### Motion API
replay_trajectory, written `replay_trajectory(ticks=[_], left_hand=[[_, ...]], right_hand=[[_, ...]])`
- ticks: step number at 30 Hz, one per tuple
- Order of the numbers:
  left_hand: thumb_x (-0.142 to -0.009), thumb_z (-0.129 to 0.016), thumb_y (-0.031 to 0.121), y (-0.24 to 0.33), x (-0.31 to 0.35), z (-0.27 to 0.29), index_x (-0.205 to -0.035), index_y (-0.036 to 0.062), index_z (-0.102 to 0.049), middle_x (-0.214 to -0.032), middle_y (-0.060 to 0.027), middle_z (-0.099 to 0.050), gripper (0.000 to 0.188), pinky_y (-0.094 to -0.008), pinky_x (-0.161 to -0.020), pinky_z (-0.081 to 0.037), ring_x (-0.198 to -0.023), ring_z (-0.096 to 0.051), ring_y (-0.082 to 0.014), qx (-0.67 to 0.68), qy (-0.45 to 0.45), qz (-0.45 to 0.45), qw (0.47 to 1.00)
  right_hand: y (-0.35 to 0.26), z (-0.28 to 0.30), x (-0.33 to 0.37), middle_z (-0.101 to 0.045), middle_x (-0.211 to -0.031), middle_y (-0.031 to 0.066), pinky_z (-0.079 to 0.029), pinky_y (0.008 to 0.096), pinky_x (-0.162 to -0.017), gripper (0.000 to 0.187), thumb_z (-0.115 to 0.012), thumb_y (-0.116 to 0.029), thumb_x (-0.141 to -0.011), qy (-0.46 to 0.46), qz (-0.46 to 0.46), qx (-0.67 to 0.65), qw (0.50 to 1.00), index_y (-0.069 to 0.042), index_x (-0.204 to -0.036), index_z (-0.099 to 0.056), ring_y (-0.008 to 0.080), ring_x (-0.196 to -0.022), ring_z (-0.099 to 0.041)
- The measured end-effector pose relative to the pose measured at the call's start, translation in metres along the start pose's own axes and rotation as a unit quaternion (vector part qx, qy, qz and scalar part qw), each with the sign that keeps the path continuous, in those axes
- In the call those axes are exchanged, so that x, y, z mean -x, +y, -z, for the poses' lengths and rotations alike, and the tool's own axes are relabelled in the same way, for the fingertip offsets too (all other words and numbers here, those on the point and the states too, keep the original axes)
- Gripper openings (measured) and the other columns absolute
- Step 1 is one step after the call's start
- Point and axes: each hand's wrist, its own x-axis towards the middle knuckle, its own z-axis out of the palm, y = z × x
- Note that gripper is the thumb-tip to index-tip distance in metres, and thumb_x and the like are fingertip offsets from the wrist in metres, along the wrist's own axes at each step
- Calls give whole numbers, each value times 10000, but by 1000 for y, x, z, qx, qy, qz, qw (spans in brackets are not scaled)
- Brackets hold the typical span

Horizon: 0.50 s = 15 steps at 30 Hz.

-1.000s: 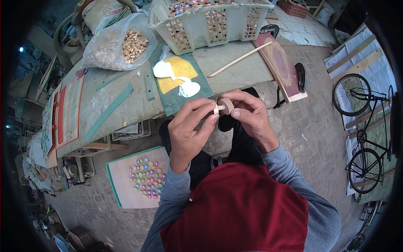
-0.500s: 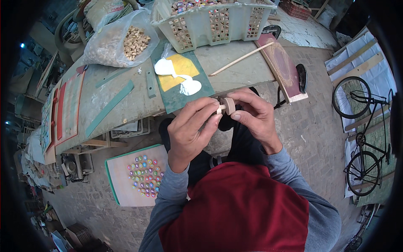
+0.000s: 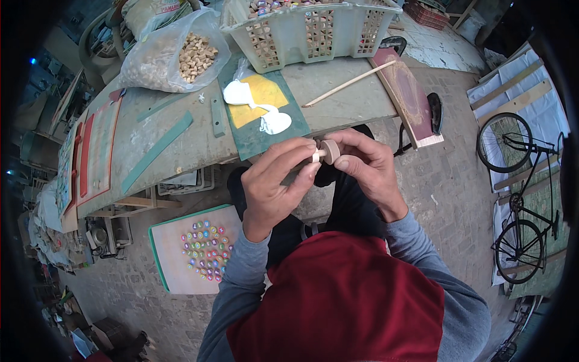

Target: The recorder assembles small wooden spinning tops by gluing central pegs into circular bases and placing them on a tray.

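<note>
Disc of brown wood (image 3: 331, 152) with a pale peg (image 3: 322, 154) sits above the lap (image 3: 360, 208) near the worktop (image 3: 356, 102); left hand (image 3: 274, 184), nearly closed, pinches the peg's end, right hand (image 3: 371, 169), curled, grips the rim

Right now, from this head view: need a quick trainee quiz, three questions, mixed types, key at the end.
1. Which hand grips the wooden disc?
2. True or false: the bag of wood pieces is to the right of the crate.
3. Fill the gap: the board bearing coloured discs has a ____ edge.

Key:
1. The right hand; the left hand holds the pale end of the peg.
2. False; the bag is on the crate's left.
3. Green.
</note>
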Motion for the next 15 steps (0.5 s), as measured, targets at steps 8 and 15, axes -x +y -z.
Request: replay_trajectory(ticks=[8, 15], left_hand=[[-807, -737, -48, -2, 6, 2, -1091, -47, -669, -1049, -145, -662, 293, -283, -766, -551, -891, -668, -175, 28, -14, 44, 999], [-795, -779, 7, -1, 8, -12, -1087, -13, -672, -979, -122, -665, 313, -297, -686, -562, -777, -690, -185, 49, 53, 53, 996]], right_hand=[[-6, 1, -5, -656, -1059, 81, -509, 281, -855, 420, -709, -66, -885, -27, 4, 34, 999, 16, -1281, -599, 139, -948, -632], [-4, -6, -7, -648, -1023, 123, -504, 321, -826, 562, -766, -155, -797, 13, 143, 198, 970, 3, -1300, -570, 197, -911, -625]])
